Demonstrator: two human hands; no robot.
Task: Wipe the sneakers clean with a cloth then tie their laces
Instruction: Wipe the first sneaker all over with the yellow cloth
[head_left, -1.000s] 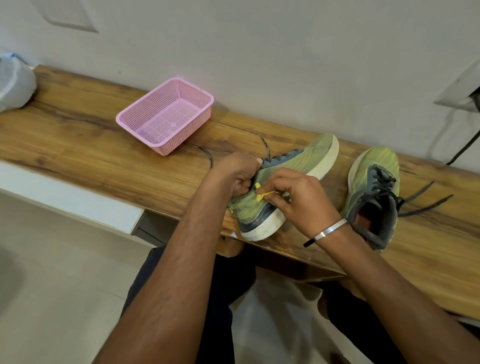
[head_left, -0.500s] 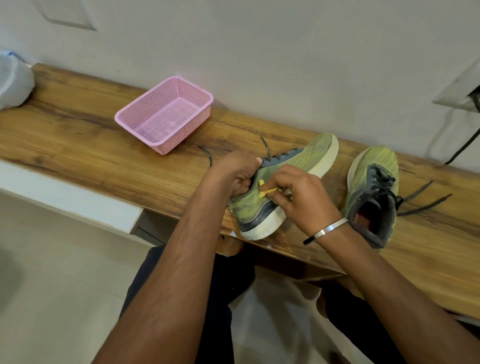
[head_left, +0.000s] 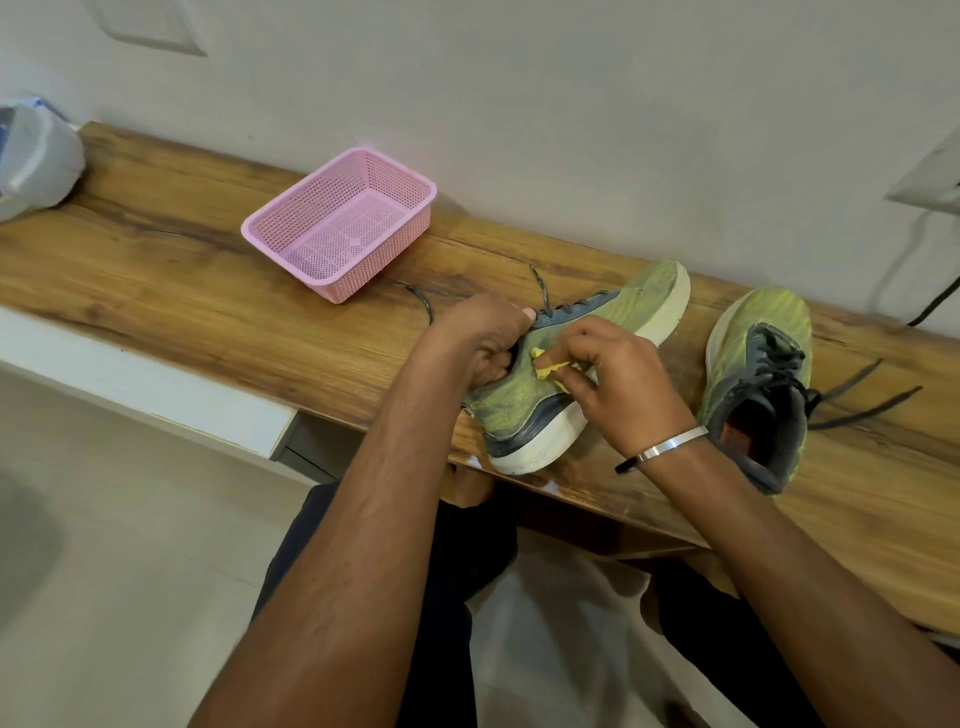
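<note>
A green sneaker with a white sole (head_left: 631, 306) lies tipped on its side near the front edge of the wooden shelf (head_left: 156, 270). My left hand (head_left: 480, 340) grips its collar, fingers curled into the opening. My right hand (head_left: 618, 382) pinches a small yellow cloth (head_left: 548, 370) against the sneaker's side. Its dark laces (head_left: 540, 288) trail loose toward the wall. The second green sneaker (head_left: 763, 374) stands upright to the right, its laces (head_left: 862, 395) untied and spread on the wood.
An empty pink mesh basket (head_left: 340, 221) sits on the shelf to the left, close to the wall. A grey plastic bag (head_left: 34, 156) lies at the far left end. A wall socket with a black cable (head_left: 935, 301) is at the right. My knees are under the shelf.
My right hand has slid the yellow cloth a little up and along the sneaker's side. The left hand keeps its hold on the collar, and the sneaker stays in place.
</note>
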